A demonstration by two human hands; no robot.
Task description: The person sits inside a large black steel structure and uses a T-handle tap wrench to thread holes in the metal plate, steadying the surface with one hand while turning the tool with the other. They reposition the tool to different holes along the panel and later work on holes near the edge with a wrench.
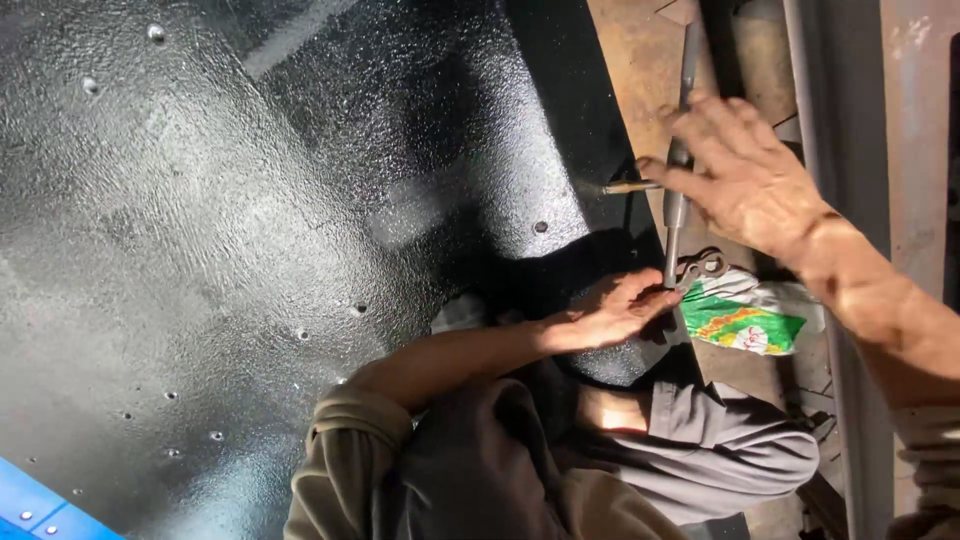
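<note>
Black, glossy, rough-coated metal panel [250, 230] lay before you. Your right hand [745, 175] closed around a long grey metal wrench [678, 165] at the panel's edge, while your left hand [615, 310], fingers loosely together, touched the wrench's lower end beside a green and white plastic packet [745, 320].

green-and-white packet [745, 322] on floor | blue panel corner [40, 505] | grey steel post [840, 250]
</note>
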